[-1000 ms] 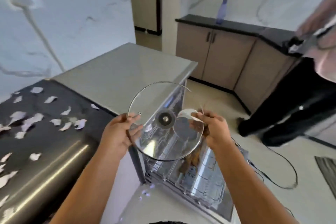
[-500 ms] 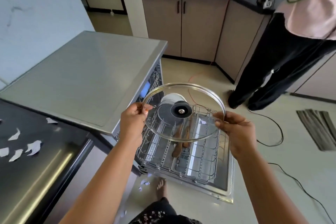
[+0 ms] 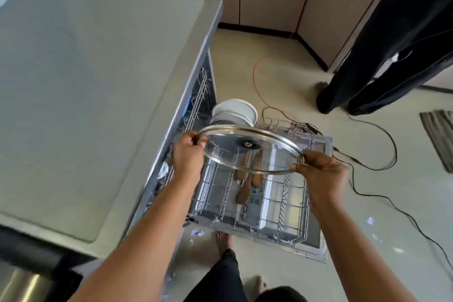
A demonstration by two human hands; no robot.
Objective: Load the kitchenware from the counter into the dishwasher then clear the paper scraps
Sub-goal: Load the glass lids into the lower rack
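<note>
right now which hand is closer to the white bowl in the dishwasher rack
Left. The left hand grips the rim of the glass lid just in front of the white bowl. The right hand grips the opposite rim, farther off to the right.

Glossy glass lid [image 3: 269,154], seemingly wooden utensils [image 3: 244,192]

A: How many of each, up top?
B: One glass lid [image 3: 250,152]; two hands: left hand [image 3: 187,154], right hand [image 3: 321,171].
A: And in the rack [image 3: 284,206]?
B: One white bowl [image 3: 235,110], two or three wooden utensils [image 3: 242,193].
A: Paper scraps [image 3: 197,232] down below?
B: Five or so.
</note>
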